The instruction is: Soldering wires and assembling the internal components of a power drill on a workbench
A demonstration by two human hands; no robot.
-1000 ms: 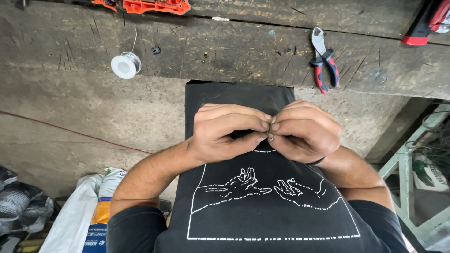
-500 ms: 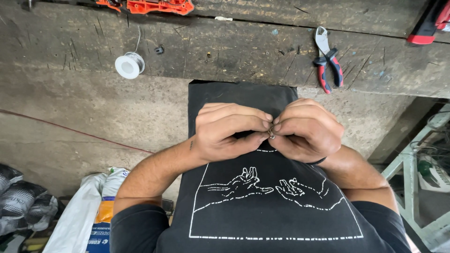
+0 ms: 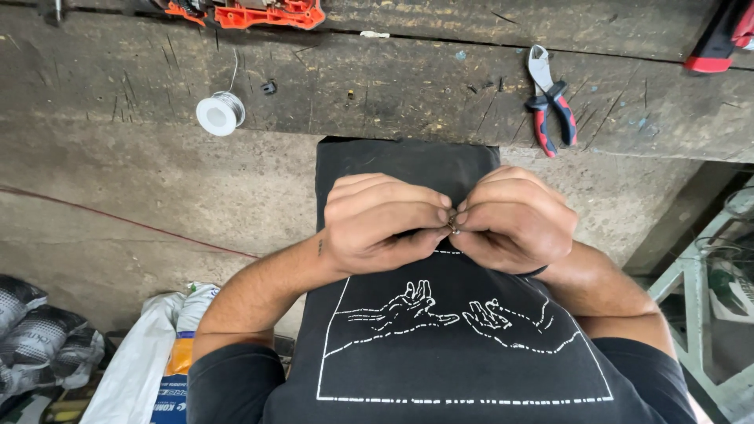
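Black cotton T-shirt (image 3: 440, 353) with a white line drawing of two hands fills the near view. Just above it, left hand (image 3: 385, 221) and right hand (image 3: 514, 220) are curled knuckle to knuckle, fingertips pinched together on a tiny metallic piece (image 3: 453, 226); probably wire or a small fitting, too small to tell. Both grips closed on it, piece held between the two hands over the chest. Lower left: white woven plastic sack (image 3: 129, 369) on the floor. Farther out, scarred grey wooden worktop (image 3: 377, 78): white spool of thin silver wire (image 3: 220, 114), red-and-black-handled pliers (image 3: 552, 106), orange plastic tool (image 3: 267, 12) at the far edge.
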